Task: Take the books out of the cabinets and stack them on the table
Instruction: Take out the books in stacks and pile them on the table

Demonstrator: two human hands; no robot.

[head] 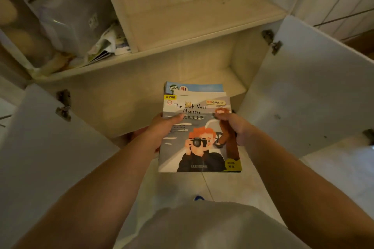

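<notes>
I hold a thin stack of books (199,139) in front of the open lower cabinet (202,62). The top cover reads "The Loch Ness Monster" and shows a red-haired figure with a camera. A blue-covered book (194,87) sticks out at the far end of the stack. My left hand (164,127) grips the stack's left edge, thumb on the cover. My right hand (234,127) grips the right edge, thumb on top. The lower cabinet's inner shelf (218,81) behind the stack looks bare.
Both cabinet doors stand open, the left door (50,157) and the right door (315,95) flanking my arms. Upper left compartment holds a clear plastic bag (74,18) and leaning booklets (109,46). The upper middle shelf (202,20) is bare. Tiled floor (222,184) lies below.
</notes>
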